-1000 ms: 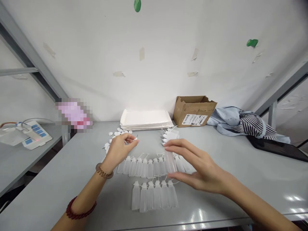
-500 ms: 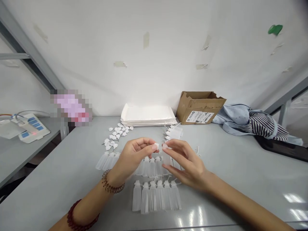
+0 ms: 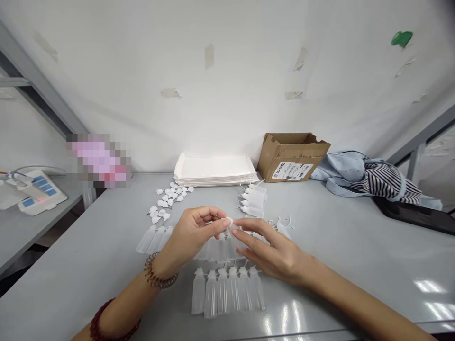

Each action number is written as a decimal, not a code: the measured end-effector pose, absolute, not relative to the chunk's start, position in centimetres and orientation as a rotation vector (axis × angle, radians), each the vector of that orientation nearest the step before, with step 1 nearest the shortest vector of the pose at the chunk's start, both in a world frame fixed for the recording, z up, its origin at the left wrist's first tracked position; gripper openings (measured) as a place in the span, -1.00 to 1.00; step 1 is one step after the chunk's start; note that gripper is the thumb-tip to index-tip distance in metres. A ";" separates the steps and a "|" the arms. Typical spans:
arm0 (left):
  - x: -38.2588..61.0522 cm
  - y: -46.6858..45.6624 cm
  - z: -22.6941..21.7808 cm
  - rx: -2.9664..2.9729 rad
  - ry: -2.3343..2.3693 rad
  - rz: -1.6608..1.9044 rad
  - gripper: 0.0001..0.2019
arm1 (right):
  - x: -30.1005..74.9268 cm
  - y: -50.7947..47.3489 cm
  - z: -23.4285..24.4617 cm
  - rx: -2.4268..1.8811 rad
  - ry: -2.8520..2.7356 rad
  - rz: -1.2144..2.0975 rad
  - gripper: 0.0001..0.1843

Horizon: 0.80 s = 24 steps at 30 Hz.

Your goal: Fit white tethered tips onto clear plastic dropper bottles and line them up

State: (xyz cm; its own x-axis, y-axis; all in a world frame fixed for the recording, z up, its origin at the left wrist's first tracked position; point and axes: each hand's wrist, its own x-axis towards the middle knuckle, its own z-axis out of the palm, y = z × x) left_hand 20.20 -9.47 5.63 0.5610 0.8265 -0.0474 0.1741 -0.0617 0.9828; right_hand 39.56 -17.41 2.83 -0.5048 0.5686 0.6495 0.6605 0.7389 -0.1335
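Note:
My left hand (image 3: 194, 234) pinches a small white cap (image 3: 228, 221) between thumb and forefinger over the grey table (image 3: 106, 265). My right hand (image 3: 273, 248) meets it from the right, its fingertips touching the same cap, the other fingers stretched out. Under both hands lies a row of small translucent plastic bottles (image 3: 216, 248), partly hidden. A second row of bottles (image 3: 227, 296) lies nearer me. Loose white caps (image 3: 167, 199) are scattered at the back left. Several more bottles (image 3: 253, 201) lie behind my right hand.
A stack of white trays (image 3: 215, 170) and an open cardboard box (image 3: 291, 156) stand against the wall. Crumpled blue and striped cloth (image 3: 366, 177) and a dark flat object (image 3: 415, 213) lie at the right. A white device (image 3: 33, 196) sits on the left table.
My left hand brought the cap from the back left to the middle. My right hand drew in and its fingertips now touch the cap. The view tilted slightly.

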 end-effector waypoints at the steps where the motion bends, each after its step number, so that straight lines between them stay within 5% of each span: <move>1: 20.1 -9.4 5.7 1.573 0.891 0.660 -0.79 | 39.6 -17.5 2.8 -0.920 -2.246 -0.204 -0.48; 17: 19.2 -9.0 6.3 1.625 0.883 0.638 -0.82 | 39.0 -17.4 2.1 -0.945 -2.140 -0.384 -0.58; 24: 19.1 -8.6 5.8 1.671 0.645 0.721 -0.86 | 38.2 -18.5 2.9 -1.054 -1.783 0.387 -0.61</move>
State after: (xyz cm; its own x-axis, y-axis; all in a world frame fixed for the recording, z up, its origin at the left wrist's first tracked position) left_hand 19.10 -8.62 5.79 0.6606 0.7403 0.1249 0.0411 -0.2017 0.9786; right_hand 38.20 -18.50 2.93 -0.1326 0.7974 0.5887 0.4815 0.5710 -0.6649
